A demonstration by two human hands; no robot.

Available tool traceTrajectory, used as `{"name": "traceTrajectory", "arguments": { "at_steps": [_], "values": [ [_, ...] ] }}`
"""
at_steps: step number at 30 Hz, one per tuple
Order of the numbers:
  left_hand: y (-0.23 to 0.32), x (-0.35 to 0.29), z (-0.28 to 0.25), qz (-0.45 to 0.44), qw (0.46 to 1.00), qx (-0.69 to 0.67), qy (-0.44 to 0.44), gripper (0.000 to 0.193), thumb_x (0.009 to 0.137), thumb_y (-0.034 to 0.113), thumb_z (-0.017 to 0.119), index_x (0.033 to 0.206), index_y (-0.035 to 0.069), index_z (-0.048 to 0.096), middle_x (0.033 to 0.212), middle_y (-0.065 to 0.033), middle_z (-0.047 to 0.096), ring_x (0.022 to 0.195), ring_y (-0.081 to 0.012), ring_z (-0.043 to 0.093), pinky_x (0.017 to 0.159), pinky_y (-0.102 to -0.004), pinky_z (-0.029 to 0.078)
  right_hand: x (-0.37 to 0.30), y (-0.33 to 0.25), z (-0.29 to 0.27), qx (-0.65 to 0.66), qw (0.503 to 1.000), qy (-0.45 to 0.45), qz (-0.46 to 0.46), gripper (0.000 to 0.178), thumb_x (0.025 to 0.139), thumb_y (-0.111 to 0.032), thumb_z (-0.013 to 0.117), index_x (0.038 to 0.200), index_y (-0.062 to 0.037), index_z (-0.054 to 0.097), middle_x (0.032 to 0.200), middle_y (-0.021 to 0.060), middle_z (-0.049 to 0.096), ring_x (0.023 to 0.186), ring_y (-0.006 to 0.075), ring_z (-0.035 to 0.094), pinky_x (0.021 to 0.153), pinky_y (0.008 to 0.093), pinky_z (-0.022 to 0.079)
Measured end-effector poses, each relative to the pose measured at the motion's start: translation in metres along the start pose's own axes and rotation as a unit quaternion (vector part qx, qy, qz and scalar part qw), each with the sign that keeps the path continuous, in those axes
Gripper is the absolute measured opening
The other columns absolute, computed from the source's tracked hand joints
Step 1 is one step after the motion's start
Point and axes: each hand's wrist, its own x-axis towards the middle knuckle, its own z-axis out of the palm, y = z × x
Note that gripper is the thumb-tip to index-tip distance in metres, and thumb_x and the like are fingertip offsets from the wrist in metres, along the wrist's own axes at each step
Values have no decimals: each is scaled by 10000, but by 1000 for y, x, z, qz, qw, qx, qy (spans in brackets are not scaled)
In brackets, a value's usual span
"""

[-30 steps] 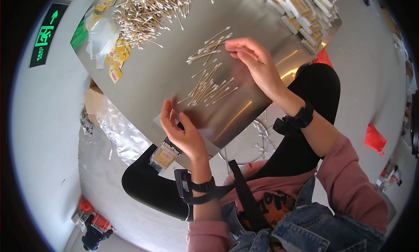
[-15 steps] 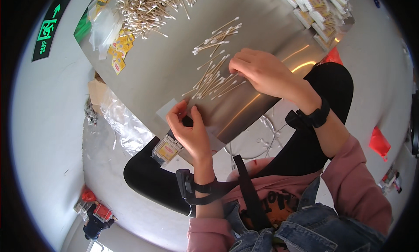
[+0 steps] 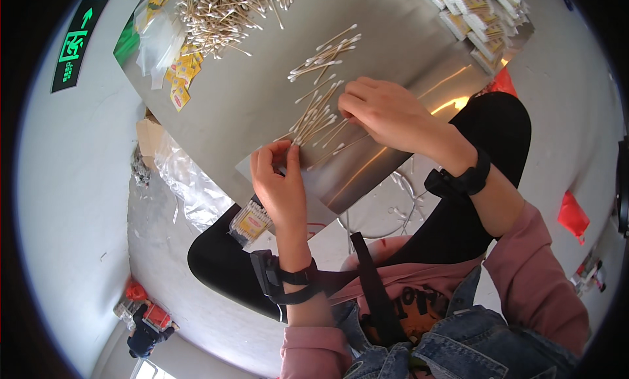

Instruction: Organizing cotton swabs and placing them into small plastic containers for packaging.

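My left hand (image 3: 278,182) is at the table's near corner, thumb and forefinger closed at the lower ends of a loose bunch of cotton swabs (image 3: 314,120). My right hand (image 3: 390,117) is on the bunch's right side with curled fingers pinched together. Its fingertips are partly hidden, and swabs run out from under them. A smaller group of swabs (image 3: 327,54) lies just beyond. Below my left wrist, a clear pack of swabs (image 3: 251,223) with a yellow label sits by my left thigh. Part of a clear plastic bag (image 3: 244,168) shows under my left hand.
A large heap of swabs (image 3: 219,15) covers the far left of the metal table (image 3: 229,110). Clear bags (image 3: 157,48) and yellow labels (image 3: 182,77) lie beside it. Filled packs (image 3: 478,15) are piled at the far right. Crumpled plastic (image 3: 190,182) is on the floor at left.
My left hand has moved up and forward onto the lower ends of the swabs. My right hand has shifted slightly left, and some swabs beneath it have turned or slid.
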Motion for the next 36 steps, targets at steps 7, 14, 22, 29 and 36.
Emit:
{"name": "traceTrajectory", "arguments": {
  "at_steps": [7, 14, 22, 29, 36],
  "values": [
    [-7, 2, 0, 28, 999, 40, 0, 91, 872, 57, 726, 937, 10, 684, 902, -75, 616, 763, -189, 582, 713, -323, 480, 0, -6, -12, 95, 995, -25, -2, 141, 829, -17, 658, 904, -81, 557, 922, 61, 590, 940, 278, 625, 734, 417, 502],
    [-5, 4, 2, 62, 998, 28, 11, 100, 853, 54, 734, 933, 17, 687, 889, -67, 622, 762, -191, 580, 718, -333, 479, -15, -7, -9, 71, 993, -92, -25, 79, 822, -41, 646, 858, -71, 583, 873, 56, 571, 857, 290, 625, 685, 415, 496],
    [-5, 8, -5, 73, 997, 35, -2, 88, 859, 58, 734, 925, 17, 694, 873, -52, 636, 722, -171, 570, 685, -312, 474, 0, -9, 4, 103, 994, 42, 15, 103, 827, -56, 686, 883, -42, 601, 909, 83, 602, 837, 301, 630, 693, 409, 509],
    [18, -12, -6, -35, 993, -98, 47, 94, 862, 44, 754, 903, 4, 679, 786, -34, 675, 672, -95, 562, 636, -257, 463, 6, -12, -7, 415, 894, 32, 167, 159, 954, -100, 686, 1092, -34, 643, 915, 17, 645, 736, 83, 601, 634, 247, 481],
    [53, -39, 16, 57, 991, -116, -44, 167, 828, -1, 801, 912, -1, 657, 829, -20, 684, 745, -80, 597, 722, -227, 489, 5, -4, -25, 589, 757, -110, 260, 234, 996, -248, 646, 948, -22, 684, 788, 17, 663, 607, 43, 554, 501, 196, 390]
  ]
}}
